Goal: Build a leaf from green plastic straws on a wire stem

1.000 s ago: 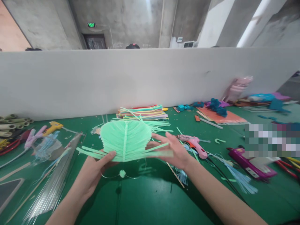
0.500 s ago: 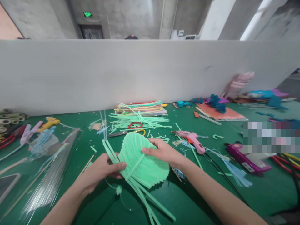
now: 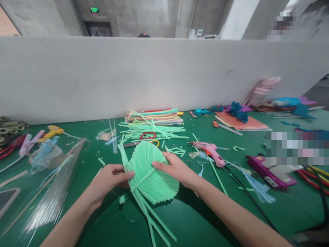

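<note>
Between my two hands is a mint-green leaf-shaped piece point(image 3: 151, 171) made of fuzzy pipe cleaners laid side by side, with a strip across its middle. My left hand point(image 3: 117, 176) pinches its left edge, where several loose pipe cleaners point(image 3: 151, 216) cross and hang toward me. The right hand point(image 3: 174, 168) grips the upper right part, thumb on top and fingers behind. A small green tuft point(image 3: 122, 199) on a thin clear thread lies below my left hand. Scissors point(image 3: 132, 144) with red and yellow handles rest just beyond the piece.
Piled green pipe cleaners point(image 3: 154, 130) lie by the grey partition point(image 3: 128, 75). A pink glue gun point(image 3: 210, 151) and a purple tool point(image 3: 271, 175) are on the right. Left are a yellow glue gun point(image 3: 52, 133) and clear rods point(image 3: 52, 199). A red sheet point(image 3: 253, 122) lies far right.
The leaf-shaped piece has shifted slightly left and turned a little in my hands. The loose pipe cleaners' upper ends are now closer together and more upright. Both hands keep their hold.
</note>
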Motion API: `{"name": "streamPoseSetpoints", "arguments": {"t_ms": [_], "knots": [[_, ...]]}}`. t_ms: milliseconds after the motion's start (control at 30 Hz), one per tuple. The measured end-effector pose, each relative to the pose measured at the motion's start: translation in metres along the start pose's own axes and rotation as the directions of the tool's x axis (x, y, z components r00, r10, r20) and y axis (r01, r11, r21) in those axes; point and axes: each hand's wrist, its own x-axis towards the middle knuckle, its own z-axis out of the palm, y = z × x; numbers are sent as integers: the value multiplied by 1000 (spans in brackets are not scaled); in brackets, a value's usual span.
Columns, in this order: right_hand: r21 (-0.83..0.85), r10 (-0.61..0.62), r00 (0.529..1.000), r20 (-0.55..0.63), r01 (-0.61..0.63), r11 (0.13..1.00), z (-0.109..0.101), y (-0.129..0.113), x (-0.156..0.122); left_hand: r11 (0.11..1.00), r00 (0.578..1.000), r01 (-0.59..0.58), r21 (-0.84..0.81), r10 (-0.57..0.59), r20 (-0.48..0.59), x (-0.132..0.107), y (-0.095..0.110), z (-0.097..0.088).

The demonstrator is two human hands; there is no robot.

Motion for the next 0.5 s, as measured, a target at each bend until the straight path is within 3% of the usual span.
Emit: {"name": "streamPoseSetpoints", "arguments": {"t_ms": [300,400,500], "knots": [[71,-19,999,-32,21,997,3,3,1,999,999,-43,8,43,11,2,-3,-3],[179,-9,996,-91,25,984,4,1,2,982,994,-67,-179,80,69,1,-3,-12],[272,1,983,-181,49,961,5,0,3,906,988,-82,-415,129,85,-5,3,-28]]}}
